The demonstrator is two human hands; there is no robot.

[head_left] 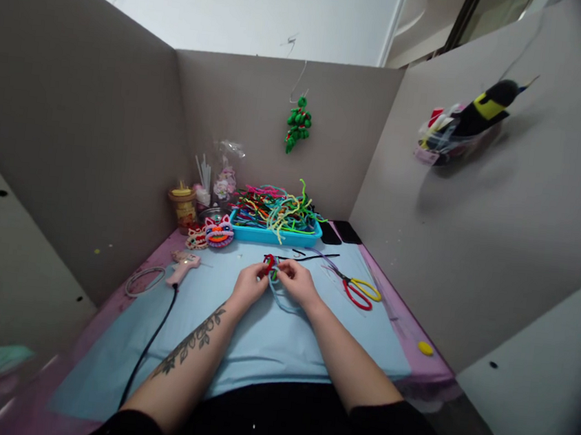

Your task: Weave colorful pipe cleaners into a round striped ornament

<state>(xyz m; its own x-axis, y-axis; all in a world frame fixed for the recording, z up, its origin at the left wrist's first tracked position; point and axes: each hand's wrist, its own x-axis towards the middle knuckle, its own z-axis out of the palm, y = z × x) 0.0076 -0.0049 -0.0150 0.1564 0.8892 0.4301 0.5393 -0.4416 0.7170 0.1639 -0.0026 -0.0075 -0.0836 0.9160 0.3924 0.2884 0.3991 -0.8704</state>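
Observation:
Near the middle of the light blue cloth, a small red and green fuzzy piece sits between my hands. My left hand pinches it from the left. On its right side, my right hand is closed with its fingertips on the same piece. A light blue pipe cleaner loops down from between the hands toward my right wrist. The fingertips partly hide the piece, so its exact shape cannot be made out. Dark pipe cleaners lie just beyond my right hand.
Behind is a blue tray heaped with colourful pipe cleaners. Scissors with red and yellow handles lie right. At left are a pink glue gun with its black cord, a lion-face craft and a jar. Grey partitions enclose the table.

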